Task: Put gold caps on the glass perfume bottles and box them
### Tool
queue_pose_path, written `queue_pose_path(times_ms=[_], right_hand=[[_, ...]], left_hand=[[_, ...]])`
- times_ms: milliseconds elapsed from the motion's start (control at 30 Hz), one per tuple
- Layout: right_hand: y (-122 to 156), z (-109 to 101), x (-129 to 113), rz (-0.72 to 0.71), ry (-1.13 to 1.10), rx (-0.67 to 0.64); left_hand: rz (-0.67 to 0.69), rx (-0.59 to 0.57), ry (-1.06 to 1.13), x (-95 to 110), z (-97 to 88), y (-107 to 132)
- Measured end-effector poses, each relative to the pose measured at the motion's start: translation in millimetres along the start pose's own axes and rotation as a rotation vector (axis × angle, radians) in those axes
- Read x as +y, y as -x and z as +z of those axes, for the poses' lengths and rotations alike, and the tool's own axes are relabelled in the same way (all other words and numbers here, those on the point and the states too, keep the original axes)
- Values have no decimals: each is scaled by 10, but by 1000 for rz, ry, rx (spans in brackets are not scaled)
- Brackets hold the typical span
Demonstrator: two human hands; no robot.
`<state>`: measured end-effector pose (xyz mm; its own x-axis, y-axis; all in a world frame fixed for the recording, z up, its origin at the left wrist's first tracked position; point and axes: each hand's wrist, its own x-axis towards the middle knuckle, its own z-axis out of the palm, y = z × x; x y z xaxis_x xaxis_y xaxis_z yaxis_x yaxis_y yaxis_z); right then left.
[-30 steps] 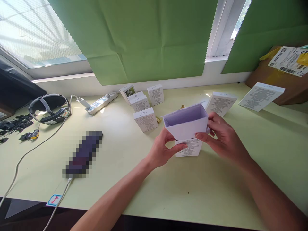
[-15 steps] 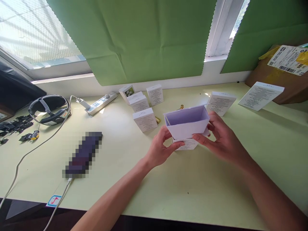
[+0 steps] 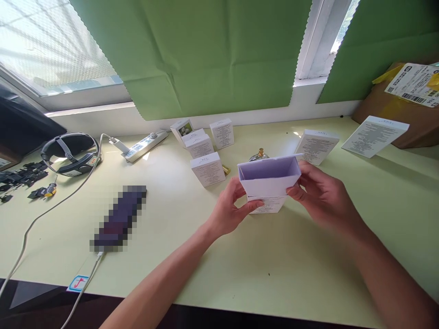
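Observation:
A white carton stands upright on the table, its top open and its pale purple inside showing. Small print covers the lower front. My left hand is closed round its left side, with the thumb across the front. At the upper right edge, my right hand grips the carton with its thumb in front; the other fingers are partly hidden behind. Just beyond the carton, a glass bottle with a gold top shows in part. A gold cylinder lies left of it, beside a closed printed box.
More white boxes stand further back, such as one near the wall and another at right. A brown cardboard box fills the right corner. On the left are a power strip, a headset, a blurred-out dark object and cables.
My right hand has shifted slightly right, and its thumb has slid from the carton's front toward the right edge. The carton looks a little more level, and more of the bottle shows behind it.

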<state>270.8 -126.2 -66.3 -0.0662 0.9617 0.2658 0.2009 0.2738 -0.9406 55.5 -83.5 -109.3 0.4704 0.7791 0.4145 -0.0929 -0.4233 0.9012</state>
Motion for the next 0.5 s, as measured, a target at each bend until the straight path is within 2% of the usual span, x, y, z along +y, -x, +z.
queue_pose_path(times_ms=[167, 267, 367, 500], right_hand=[[-28, -54, 26, -50, 105, -26], [-47, -96, 32, -20, 124, -82], [-49, -91, 15, 29, 40, -100], [-47, -24, 21, 84, -62, -23]], left_hand=[[13, -11, 14, 16, -15, -11], [19, -26, 14, 22, -18, -12], [42, -47, 4, 10, -16, -1], [40, -72, -24, -7, -13, 17]])
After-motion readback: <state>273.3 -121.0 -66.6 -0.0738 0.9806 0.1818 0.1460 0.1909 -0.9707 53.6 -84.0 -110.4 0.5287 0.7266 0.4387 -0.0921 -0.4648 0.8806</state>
